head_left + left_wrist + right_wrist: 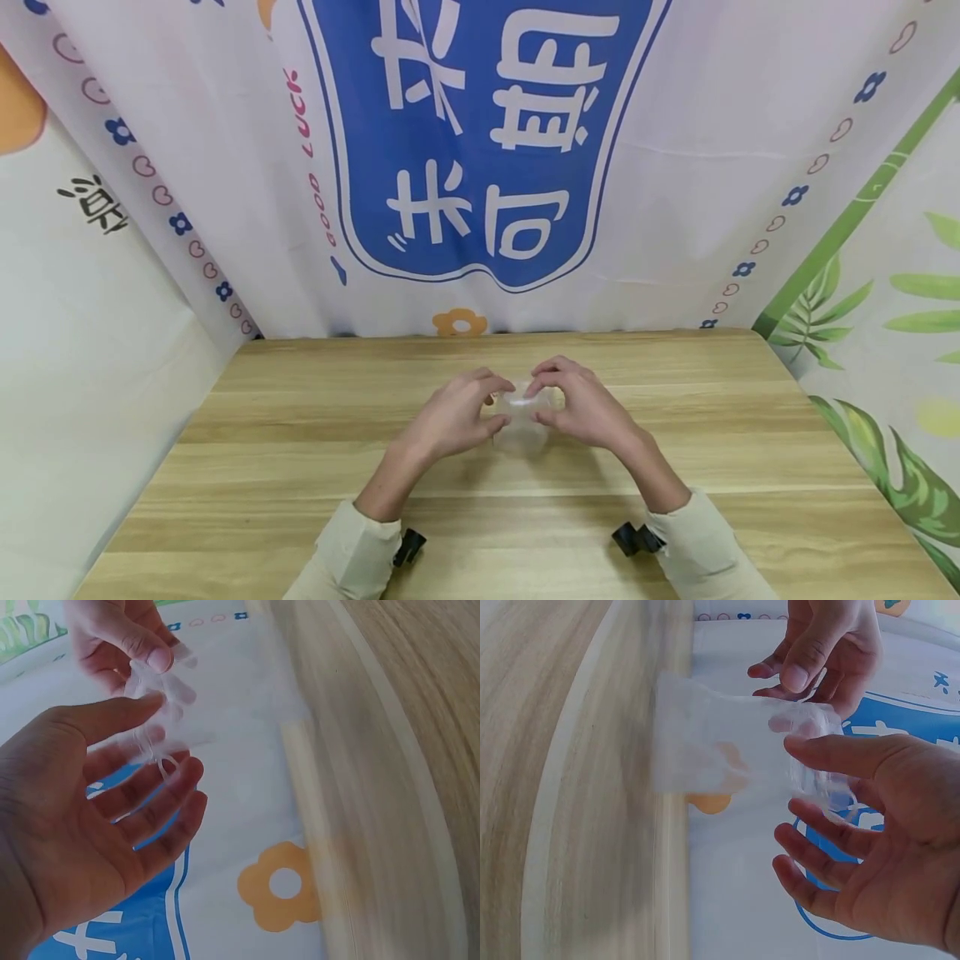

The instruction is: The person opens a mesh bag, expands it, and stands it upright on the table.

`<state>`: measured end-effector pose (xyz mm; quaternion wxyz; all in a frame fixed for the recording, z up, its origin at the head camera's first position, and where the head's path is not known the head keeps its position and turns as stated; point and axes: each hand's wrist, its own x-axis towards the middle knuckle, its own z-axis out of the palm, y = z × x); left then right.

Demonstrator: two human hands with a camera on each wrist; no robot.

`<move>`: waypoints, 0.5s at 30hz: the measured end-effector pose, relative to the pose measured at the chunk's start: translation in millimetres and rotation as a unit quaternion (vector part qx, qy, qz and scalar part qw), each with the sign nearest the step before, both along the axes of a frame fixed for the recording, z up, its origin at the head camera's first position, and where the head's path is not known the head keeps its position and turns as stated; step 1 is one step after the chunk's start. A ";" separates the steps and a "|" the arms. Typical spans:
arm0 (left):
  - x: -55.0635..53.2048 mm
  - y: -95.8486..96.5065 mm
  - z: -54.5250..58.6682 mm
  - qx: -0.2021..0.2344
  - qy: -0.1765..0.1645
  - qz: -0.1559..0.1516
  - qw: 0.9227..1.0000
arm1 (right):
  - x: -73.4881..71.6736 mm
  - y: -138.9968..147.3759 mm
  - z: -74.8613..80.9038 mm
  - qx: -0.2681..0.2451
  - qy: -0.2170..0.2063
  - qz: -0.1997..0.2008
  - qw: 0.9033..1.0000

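Note:
A small translucent frosted drawstring pouch (522,437) hangs between both hands above the table. My left hand (459,414) pinches one side of its gathered mouth between thumb and forefinger. Opposite it, my right hand (583,407) pinches the other side the same way. The remaining fingers of each hand are loosely bent behind the mouth, as the left wrist view shows for the left hand (112,795). A thin white cord loop (166,763) dangles beside the left fingers. In the right wrist view the flat body of the pouch (705,739) stretches away from the hands.
The hands work over a wood-grain table (300,467). Behind it hangs a white cloth (675,208) with a blue printed panel and an orange flower. Printed leaf cloth covers the right side. Black mounts (636,539) sit at both wrists by the light sleeves.

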<state>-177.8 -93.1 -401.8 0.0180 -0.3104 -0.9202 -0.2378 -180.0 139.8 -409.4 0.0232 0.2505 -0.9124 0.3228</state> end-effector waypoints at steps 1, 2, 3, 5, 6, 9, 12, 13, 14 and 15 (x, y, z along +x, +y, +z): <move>0.1 0.2 0.4 0.002 0.000 0.006 1.000 | -0.1 -0.2 0.1 -0.003 0.002 0.003 1.000; 0.2 0.5 0.8 0.007 0.000 0.013 1.000 | -0.4 -0.3 0.1 -0.004 0.005 0.007 1.000; 0.4 0.8 1.0 0.013 0.001 0.022 1.000 | -0.7 -0.5 0.0 -0.005 0.009 0.011 1.000; 0.9 1.7 1.4 0.024 0.003 0.042 0.999 | -1.2 -0.8 -0.1 -0.004 0.016 0.016 1.000; 1.1 2.1 1.7 0.030 0.004 0.053 0.998 | -1.5 -0.9 -0.3 -0.002 0.021 0.017 1.000; 1.3 3.2 1.6 0.041 0.014 0.080 0.996 | -1.9 -1.0 -1.0 0.004 0.030 0.023 0.999; 1.4 3.5 1.0 0.037 0.025 0.087 0.995 | -2.3 -0.5 -2.1 0.009 0.022 0.029 0.999; 1.4 3.3 0.6 0.034 0.027 0.087 0.995 | -2.4 -0.2 -2.5 0.010 0.017 0.029 0.999; 1.3 3.2 0.5 0.031 0.031 0.085 0.995 | -2.5 0.3 -2.7 0.012 0.014 0.028 0.999; 1.1 2.8 0.2 0.030 0.033 0.084 0.996 | -2.5 0.9 -2.4 0.013 0.009 0.027 1.000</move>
